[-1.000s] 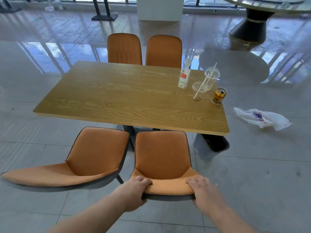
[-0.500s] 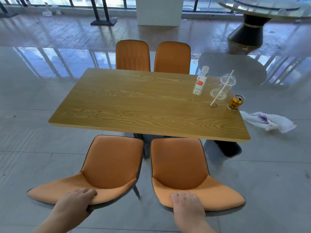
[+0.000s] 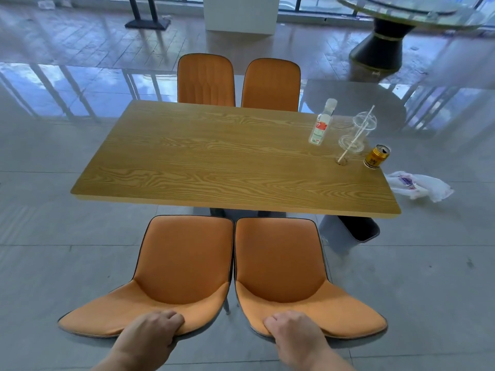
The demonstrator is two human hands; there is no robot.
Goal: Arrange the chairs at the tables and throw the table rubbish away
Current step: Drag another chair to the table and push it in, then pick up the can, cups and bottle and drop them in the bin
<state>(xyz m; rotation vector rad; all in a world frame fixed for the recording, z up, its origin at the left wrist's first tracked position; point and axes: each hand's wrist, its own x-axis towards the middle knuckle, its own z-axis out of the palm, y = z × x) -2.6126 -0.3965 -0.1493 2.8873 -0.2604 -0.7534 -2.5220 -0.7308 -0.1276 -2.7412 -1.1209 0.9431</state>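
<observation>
The left hand (image 3: 152, 330) grips the back rim of the near left orange padded chair (image 3: 171, 277); the right hand (image 3: 294, 333) grips its twin (image 3: 289, 274) alongside. On the wood-grain worktop (image 3: 214, 162) stand a clear plastic bottle (image 3: 321, 123), a clear lidded cup (image 3: 360, 129) and a gold can (image 3: 376, 156)

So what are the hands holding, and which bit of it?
Each hand grips a chair by the top edge of its backrest: the left hand on the left chair, the right hand on the right chair.
</observation>
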